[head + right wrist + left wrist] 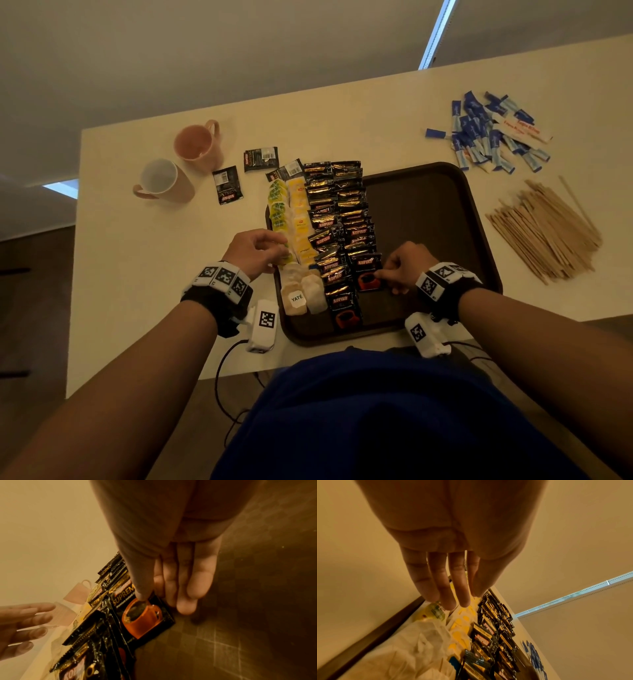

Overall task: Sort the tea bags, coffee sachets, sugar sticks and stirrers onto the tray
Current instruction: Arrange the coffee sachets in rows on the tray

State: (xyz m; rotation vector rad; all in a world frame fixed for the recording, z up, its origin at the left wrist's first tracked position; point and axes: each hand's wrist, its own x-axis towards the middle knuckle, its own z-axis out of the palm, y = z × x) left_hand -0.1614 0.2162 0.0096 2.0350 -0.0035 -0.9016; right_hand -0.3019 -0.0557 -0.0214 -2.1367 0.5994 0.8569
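Two columns of black Kopiko coffee sachets (pixel 339 222) lie overlapped on the left half of the brown tray (pixel 431 192), and the far ends reach over the tray's far rim. My right hand (pixel 402 267) pinches the right edge of the nearest sachet of the right column (pixel 145 616), thumb on top and fingers against its side, low on the tray floor. To the right of this sachet the tray floor is bare up to the right rim, so there is wide room on that side.

Left of the coffee are the tea bags (pixel 291 219): one green-labelled column at the tray's left rim, one yellow column beside it, and pale paper bags (pixel 301 291) at the near end, one with the label YATÉ. My left hand (pixel 255 251) is over the near part of the green column, fingers loosely bent downward; I cannot tell if they touch or hold a bag.

Three more black sachets are not in the columns: two (pixel 241 171) lie on the white table (pixel 137 257) left of the tray, one (pixel 286 169) at its far left corner. The blue and white sugar sticks (pixel 489 133) make a loose heap beyond the right far corner, too many and too crossed to count. The wooden stirrers (pixel 544 229) lie as a fan right of the tray, near the table's right edge. Two pink mugs (pixel 181 161) stand at the far left.
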